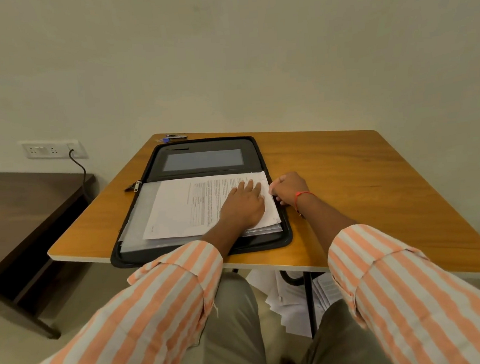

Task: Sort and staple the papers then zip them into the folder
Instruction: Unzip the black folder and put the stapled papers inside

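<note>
Papers (183,206) lie across the near half of the open folder (157,165), long axis left to right, under our flat left hand (243,204). Our right hand (286,188) curls at their right edge; we cannot tell if it grips. The zip pull (137,186) sits left, nearer our left hand.

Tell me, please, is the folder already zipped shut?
No, the folder lies open on the table, with the left hand flat on the papers inside.
</note>
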